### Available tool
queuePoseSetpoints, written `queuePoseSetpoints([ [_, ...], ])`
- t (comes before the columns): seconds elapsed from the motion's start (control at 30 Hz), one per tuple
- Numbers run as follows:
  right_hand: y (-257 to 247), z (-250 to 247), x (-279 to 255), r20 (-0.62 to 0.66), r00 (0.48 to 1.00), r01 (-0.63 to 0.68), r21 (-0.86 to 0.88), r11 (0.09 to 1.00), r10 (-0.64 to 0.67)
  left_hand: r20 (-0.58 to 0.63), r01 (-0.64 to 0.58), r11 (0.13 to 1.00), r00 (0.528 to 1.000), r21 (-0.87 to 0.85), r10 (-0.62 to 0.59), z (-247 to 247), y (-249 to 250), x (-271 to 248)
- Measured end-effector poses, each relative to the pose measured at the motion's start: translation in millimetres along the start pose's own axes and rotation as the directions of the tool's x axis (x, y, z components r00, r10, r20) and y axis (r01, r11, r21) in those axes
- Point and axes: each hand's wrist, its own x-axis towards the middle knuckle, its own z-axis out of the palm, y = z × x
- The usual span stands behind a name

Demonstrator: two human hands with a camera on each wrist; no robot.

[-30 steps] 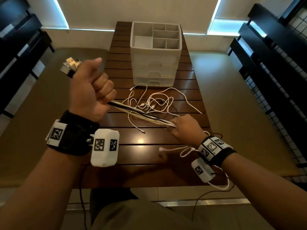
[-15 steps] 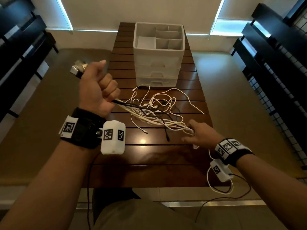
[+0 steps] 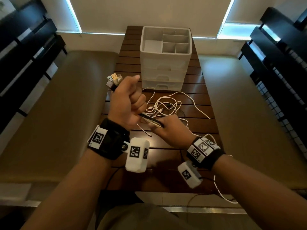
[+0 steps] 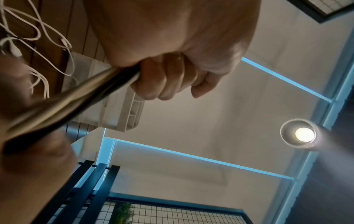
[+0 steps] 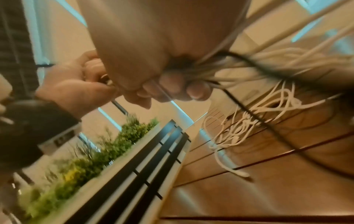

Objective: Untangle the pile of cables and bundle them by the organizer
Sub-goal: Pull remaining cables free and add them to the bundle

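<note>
Left hand (image 3: 127, 102) fisted round the gathered white and black cable bundle (image 3: 150, 120) just below the plugs; right hand (image 3: 169, 128) closed on the same strands close beside it (nearer the loose white tangle (image 3: 167, 105) on the brown slatted wooden surface (image 3: 206, 123)), bundle axis slanting down-right toward the tangle

Dim warm light is filling the room, cold blue daylight is leaking round the window blinds (image 3: 149, 12), a ceiling lamp (image 4: 304, 134) is flaring, and both wrist views are smearing with motion blur and bending at the edges.
</note>
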Motion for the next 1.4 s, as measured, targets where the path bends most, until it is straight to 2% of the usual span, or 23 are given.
queuePoseSetpoints([
  [0.1, 27, 8, -19, 0.077, 0.995, -0.067, -0.029, 0.997, 0.069, -0.041, 0.007, 1.0, 0.999, -0.008, -0.008, -10, -1, -3],
  [0.2, 52, 13, -37, 0.08, 0.986, -0.14, -0.056, 0.989, 0.144, -0.077, 0.029, 1.0, 0.997, -0.007, -0.029, -18, -6, -5],
  [0.3, 59, 11, -49, 0.158, 0.978, -0.125, -0.063, 0.99, 0.133, -0.096, 0.068, 0.998, 0.993, 0.007, -0.067, -26, -13, -5],
  [0.37, 53, 6, -53, 0.282, 0.947, -0.167, 0.023, 0.986, 0.154, -0.091, 0.097, 0.995, 0.991, 0.025, -0.094, -29, -18, -6],
  [0.43, 48, -10, -49, 0.423, 0.888, -0.237, 0.08, 0.968, 0.183, -0.098, 0.12, 0.992, 0.988, 0.032, -0.116, -36, -20, -8],
  [0.47, 46, -22, -42, 0.444, 0.875, -0.262, 0.099, 0.96, 0.193, -0.104, 0.128, 0.991, 0.987, 0.031, -0.124, -40, -19, -9],
  [0.5, 44, -35, -33, 0.423, 0.886, -0.266, 0.13, 0.955, 0.189, -0.106, 0.133, 0.991, 0.986, 0.026, -0.129, -44, -18, -9],
  [0.57, 47, -58, -7, 0.242, 0.952, -0.225, 0.135, 0.965, 0.189, -0.103, 0.139, 0.99, 0.985, 0.025, -0.136, -47, -17, -10],
  [0.63, 55, -69, 28, 0.012, 0.979, -0.202, 0.026, 0.979, 0.202, -0.103, 0.151, 0.988, 0.984, 0.035, -0.146, -44, -18, -10],
  [0.67, 61, -67, 45, -0.047, 0.976, -0.213, -0.043, 0.976, 0.211, -0.099, 0.155, 0.987, 0.983, 0.036, -0.151, -42, -20, -10],
  [0.7, 69, -60, 64, -0.05, 0.974, -0.226, -0.103, 0.969, 0.222, -0.093, 0.159, 0.987, 0.984, 0.031, -0.155, -39, -21, -9],
  [0.83, 89, -6, 115, 0.113, 0.956, -0.237, -0.235, 0.943, 0.269, -0.101, 0.172, 0.985, 0.98, 0.016, -0.17, -36, -23, -7],
  [0.93, 97, 25, 122, 0.195, 0.927, -0.269, -0.244, 0.932, 0.319, -0.104, 0.175, 0.985, 0.979, 0.007, -0.173, -39, -23, -8],
  [1.0, 103, 34, 121, 0.198, 0.914, -0.296, -0.274, 0.915, 0.355, -0.123, 0.175, 0.984, 0.977, 0.009, -0.173, -42, -22, -9],
  [1.07, 104, 33, 122, 0.137, 0.925, -0.307, -0.283, 0.909, 0.355, -0.13, 0.169, 0.986, 0.977, 0.007, -0.167, -44, -22, -9],
  [1.2, 90, 8, 118, -0.08, 0.958, -0.283, -0.088, 0.955, 0.276, -0.136, 0.164, 0.986, 0.978, 0.013, -0.161, -44, -26, -4],
  [1.27, 79, -10, 113, -0.194, 0.953, -0.232, 0.022, 0.973, 0.231, -0.131, 0.156, 0.988, 0.979, 0.014, -0.153, -44, -27, -2],
  [1.33, 68, -29, 110, -0.315, 0.927, -0.164, 0.151, 0.975, 0.205, -0.139, 0.153, 0.988, 0.979, 0.015, -0.15, -45, -27, 0],
  [1.4, 58, -46, 106, -0.36, 0.914, -0.134, 0.17, 0.976, 0.188, -0.151, 0.155, 0.988, 0.977, 0.018, -0.151, -44, -27, 0],
])
